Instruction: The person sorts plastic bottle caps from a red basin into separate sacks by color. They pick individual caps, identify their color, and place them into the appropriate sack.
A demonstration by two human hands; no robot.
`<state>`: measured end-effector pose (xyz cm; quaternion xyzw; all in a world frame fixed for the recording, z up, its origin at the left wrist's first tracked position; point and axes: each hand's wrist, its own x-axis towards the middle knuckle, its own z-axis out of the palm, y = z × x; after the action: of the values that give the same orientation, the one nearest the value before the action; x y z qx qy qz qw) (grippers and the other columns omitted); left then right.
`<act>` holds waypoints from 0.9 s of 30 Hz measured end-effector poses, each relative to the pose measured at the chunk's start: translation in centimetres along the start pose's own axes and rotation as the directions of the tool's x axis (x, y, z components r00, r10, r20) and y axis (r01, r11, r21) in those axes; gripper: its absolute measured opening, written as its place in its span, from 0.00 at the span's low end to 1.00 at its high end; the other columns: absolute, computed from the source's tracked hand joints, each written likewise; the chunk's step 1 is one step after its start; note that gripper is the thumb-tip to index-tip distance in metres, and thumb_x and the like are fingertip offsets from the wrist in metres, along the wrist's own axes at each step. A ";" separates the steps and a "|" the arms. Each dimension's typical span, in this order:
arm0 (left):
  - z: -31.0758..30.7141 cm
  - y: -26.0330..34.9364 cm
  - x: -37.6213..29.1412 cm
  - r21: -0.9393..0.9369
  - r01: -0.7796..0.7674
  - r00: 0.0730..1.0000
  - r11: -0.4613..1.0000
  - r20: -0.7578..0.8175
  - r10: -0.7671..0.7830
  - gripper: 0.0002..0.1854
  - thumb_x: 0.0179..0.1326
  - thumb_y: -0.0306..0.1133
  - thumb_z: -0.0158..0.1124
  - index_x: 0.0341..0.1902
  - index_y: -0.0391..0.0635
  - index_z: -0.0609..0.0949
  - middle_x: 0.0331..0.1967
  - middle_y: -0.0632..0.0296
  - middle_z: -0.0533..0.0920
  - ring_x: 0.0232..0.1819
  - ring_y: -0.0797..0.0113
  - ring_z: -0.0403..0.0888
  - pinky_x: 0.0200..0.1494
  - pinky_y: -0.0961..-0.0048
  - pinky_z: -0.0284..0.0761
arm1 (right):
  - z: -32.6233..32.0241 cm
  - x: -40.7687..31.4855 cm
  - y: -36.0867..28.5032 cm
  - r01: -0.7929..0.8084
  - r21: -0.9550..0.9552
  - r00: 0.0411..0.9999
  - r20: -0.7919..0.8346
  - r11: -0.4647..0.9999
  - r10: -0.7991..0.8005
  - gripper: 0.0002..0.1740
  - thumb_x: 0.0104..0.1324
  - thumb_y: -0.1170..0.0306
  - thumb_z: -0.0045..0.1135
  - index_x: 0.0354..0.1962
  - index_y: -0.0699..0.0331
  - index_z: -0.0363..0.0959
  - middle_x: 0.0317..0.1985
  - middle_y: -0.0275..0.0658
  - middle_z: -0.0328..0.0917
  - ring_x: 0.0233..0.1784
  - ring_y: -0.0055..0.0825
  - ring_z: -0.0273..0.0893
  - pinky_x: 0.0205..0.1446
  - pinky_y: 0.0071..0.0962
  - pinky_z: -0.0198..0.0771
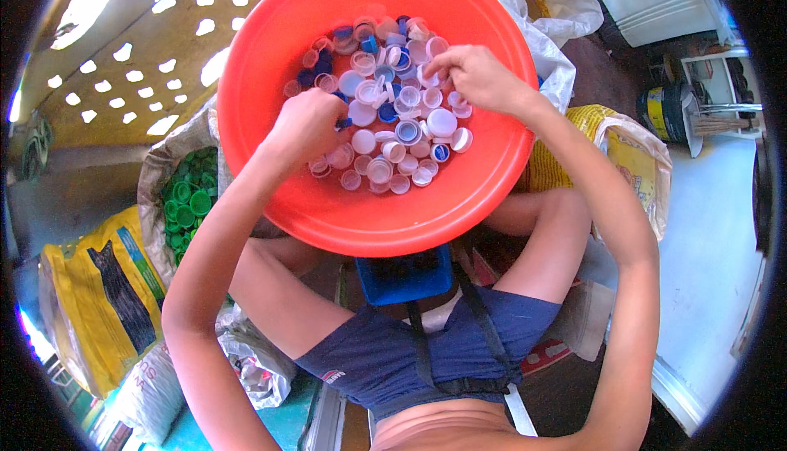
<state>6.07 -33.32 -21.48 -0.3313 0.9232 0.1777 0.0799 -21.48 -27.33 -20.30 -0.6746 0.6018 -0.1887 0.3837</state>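
A wide red plastic basin (393,223) holds a loose pile of plastic bottle caps, mostly clear and white (441,122), with some dark blue ones (387,113) among them. On the pile's left side is my left hand (310,124), its fingers bent around a small blue cap (344,123). My right hand (476,79) reaches in from the right, fingers curled downward. Its fingertips touch a whitish cap (428,76) at the upper right of the pile; whether they grip it is hidden.
Left of the basin stands a woven sack of green caps (195,202), beside a yellow bag (104,303). A blue container (403,282) sits under the basin's near rim. White sacks (553,39) and a yellow sack (633,162) stand at right. A perforated panel (141,33) is at upper left.
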 end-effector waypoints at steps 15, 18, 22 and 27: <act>0.1 1.5 2.0 -0.670 0.325 0.934 0.668 0.336 -0.117 0.10 0.49 0.31 0.63 0.26 0.34 0.82 0.23 0.58 0.83 0.23 0.68 0.83 0.26 0.73 0.82 | 1.0 2.6 0.7 -0.162 -0.655 0.980 -0.019 0.738 0.199 0.09 0.50 0.77 0.58 0.30 0.70 0.79 0.35 0.54 0.81 0.40 0.48 0.81 0.42 0.44 0.77; 0.4 1.9 2.3 -0.586 0.096 0.995 0.804 0.029 -0.097 0.10 0.48 0.27 0.62 0.34 0.38 0.86 0.28 0.48 0.85 0.27 0.65 0.85 0.32 0.71 0.80 | 1.2 2.5 0.8 -0.161 -0.639 0.980 -0.010 0.752 0.201 0.09 0.51 0.77 0.57 0.32 0.69 0.78 0.35 0.53 0.81 0.42 0.48 0.81 0.43 0.46 0.75; 1.0 3.4 2.6 -0.607 -0.074 0.997 0.791 -0.070 0.040 0.10 0.47 0.31 0.69 0.32 0.37 0.86 0.29 0.44 0.84 0.32 0.57 0.85 0.37 0.65 0.79 | 1.1 2.6 1.6 -0.158 -0.613 0.972 0.041 0.774 0.231 0.11 0.50 0.76 0.58 0.35 0.66 0.78 0.36 0.52 0.81 0.43 0.48 0.80 0.44 0.46 0.75; 1.9 6.1 3.1 -0.219 0.004 1.000 0.976 -0.009 -0.006 0.16 0.47 0.41 0.71 0.26 0.37 0.84 0.25 0.43 0.82 0.31 0.46 0.82 0.36 0.56 0.78 | 2.6 3.1 2.9 -0.255 -0.590 0.959 -0.052 0.766 0.280 0.14 0.50 0.75 0.59 0.37 0.64 0.78 0.38 0.51 0.80 0.44 0.49 0.79 0.45 0.47 0.75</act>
<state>-0.19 -30.03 -22.40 -0.3414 0.8975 0.2764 0.0391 -20.95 -29.51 -24.75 -0.6711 0.7126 0.0777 0.1892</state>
